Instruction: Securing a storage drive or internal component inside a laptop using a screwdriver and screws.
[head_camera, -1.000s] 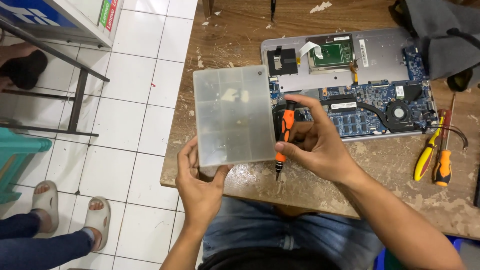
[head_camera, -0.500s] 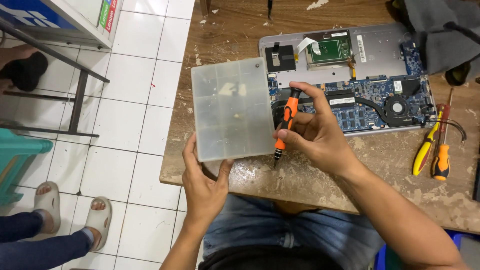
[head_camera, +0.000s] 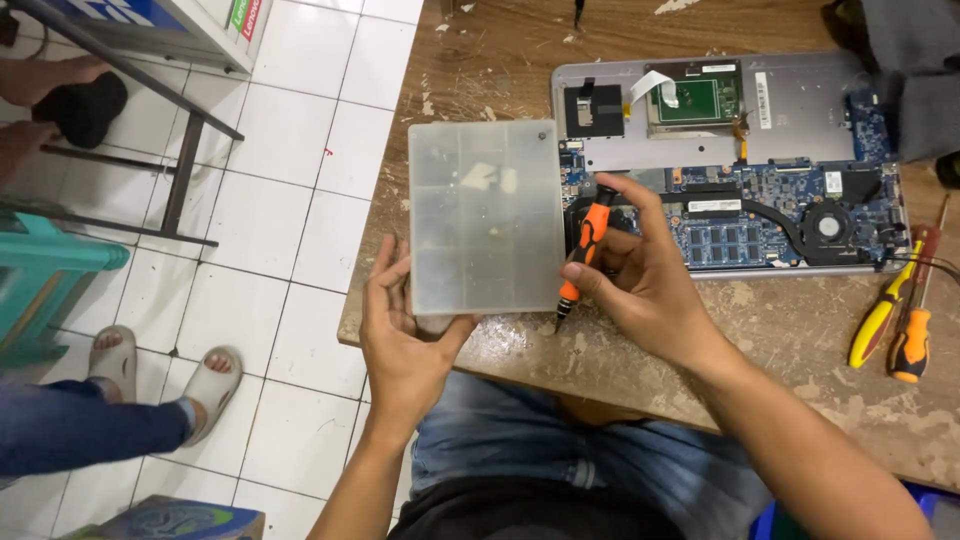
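- White floor tiles (head_camera: 300, 200) lie to your left, and a worn, scuffed wooden counter (head_camera: 780, 340) fills the right of your head view; you sit at its edge, denim over your knees.
- Your left hand (head_camera: 400, 335) cups the near edge of a frosted, translucent plastic compartment box (head_camera: 487, 215), thumb on one side and fingers curled under, so the flat square box stays level over the counter's corner. Small pale pieces show dimly through its lid; which compartments they lie in you cannot tell.
- Your right hand (head_camera: 640, 275) is closed around a slim orange-and-black precision screwdriver (head_camera: 582, 255), pinched between thumb and fingertips with the tip pointing down towards the counter, just beside the box's right edge. That grip seems to keep the tool ready while the other fingers stay free.
- Behind both hands, an opened laptop (head_camera: 740, 160) lies bottom-up on the counter, cover off: blue circuit board, round black fan, silver metal shell.
- Well apart at the right edge rest two larger screwdrivers (head_camera: 895, 320), with yellow and orange handles.
- Another person's sandalled feet (head_camera: 160, 385) stand on the tiles at far left, beside a teal plastic stool (head_camera: 45, 290).
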